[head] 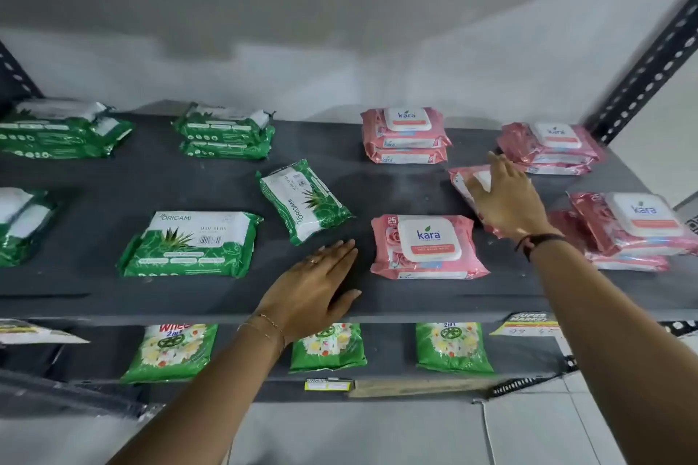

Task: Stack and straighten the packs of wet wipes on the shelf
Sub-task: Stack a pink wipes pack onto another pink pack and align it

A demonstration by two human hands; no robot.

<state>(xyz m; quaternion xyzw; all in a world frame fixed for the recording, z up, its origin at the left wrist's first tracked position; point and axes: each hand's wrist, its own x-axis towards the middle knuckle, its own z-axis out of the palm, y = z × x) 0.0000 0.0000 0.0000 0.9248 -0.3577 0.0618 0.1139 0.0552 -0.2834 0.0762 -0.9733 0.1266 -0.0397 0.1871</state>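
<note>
Head view: dark shelf (226, 298) carrying green and pink packs. Skewed pink pack (462, 181) toward back right corner, long axis diagonal, under right hand (506, 196), fingers spread flat. Left hand (317, 287) open, empty, near front edge.

Setting was a shop: slotted metal shelf (226, 177) stocked with repeated branded wipe packs (425, 245), detergent pouches (172, 351) below, price tags (328, 384) on shelf edges.

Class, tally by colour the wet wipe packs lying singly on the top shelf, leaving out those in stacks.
Green Origami packs: 2
Pink packs: 2
Total: 4
</note>
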